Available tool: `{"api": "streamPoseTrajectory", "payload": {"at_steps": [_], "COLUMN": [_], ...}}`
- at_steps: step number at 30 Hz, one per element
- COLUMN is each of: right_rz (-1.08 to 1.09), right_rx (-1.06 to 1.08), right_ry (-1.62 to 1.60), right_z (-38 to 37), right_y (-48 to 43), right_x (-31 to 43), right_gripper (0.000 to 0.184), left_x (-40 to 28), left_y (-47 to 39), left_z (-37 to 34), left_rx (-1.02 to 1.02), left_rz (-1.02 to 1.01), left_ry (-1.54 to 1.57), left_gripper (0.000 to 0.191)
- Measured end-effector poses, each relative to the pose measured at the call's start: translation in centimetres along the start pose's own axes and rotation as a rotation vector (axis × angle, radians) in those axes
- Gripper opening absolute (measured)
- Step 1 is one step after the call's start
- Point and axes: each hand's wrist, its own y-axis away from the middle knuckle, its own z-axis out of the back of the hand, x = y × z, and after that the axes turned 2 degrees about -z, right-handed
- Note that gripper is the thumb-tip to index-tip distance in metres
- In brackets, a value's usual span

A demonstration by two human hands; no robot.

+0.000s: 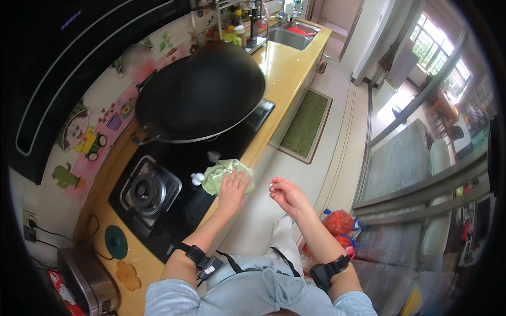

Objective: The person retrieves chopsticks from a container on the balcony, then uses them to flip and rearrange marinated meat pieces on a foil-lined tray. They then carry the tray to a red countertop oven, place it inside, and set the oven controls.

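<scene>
My left hand (233, 191) lies with spread fingers on a crumpled light green cloth (215, 178) at the front edge of the black glass gas hob (197, 158). A white and grey control knob (197, 179) shows just left of the cloth. My right hand (287, 194) hovers over the floor in front of the counter, its fingers curled inward, with a tiny pale spot at the fingertips; whether it holds something is unclear. A large black wok (197, 94) covers the far burner. The near burner (147, 193), with its metal pan support, is uncovered.
Beyond the wok are bottles (247, 25) and a steel sink (290, 38). A dark green round mat (116, 241), an orange flower-shaped mat (128, 275) and a steel appliance (89, 276) occupy the near counter. Red bags (339, 222) sit on the floor by the glass sliding door (399, 166).
</scene>
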Motion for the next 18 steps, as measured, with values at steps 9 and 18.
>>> {"api": "streamPoseTrajectory", "payload": {"at_steps": [9, 18], "right_rz": [0.022, -0.153], "right_rx": [0.077, 0.080], "right_ry": [-0.024, 0.020], "right_z": [7.9, 9.0], "right_y": [-7.3, -17.8], "right_x": [19.2, 29.1], "right_gripper": [0.014, 0.016], "left_x": [-1.7, -1.2], "left_y": [-19.3, -33.8], "left_z": [-7.4, -13.5], "left_rx": [-0.073, -0.219], "left_rz": [0.200, 0.352], "left_ry": [-0.009, 0.070], "left_gripper": [0.053, 0.046]}}
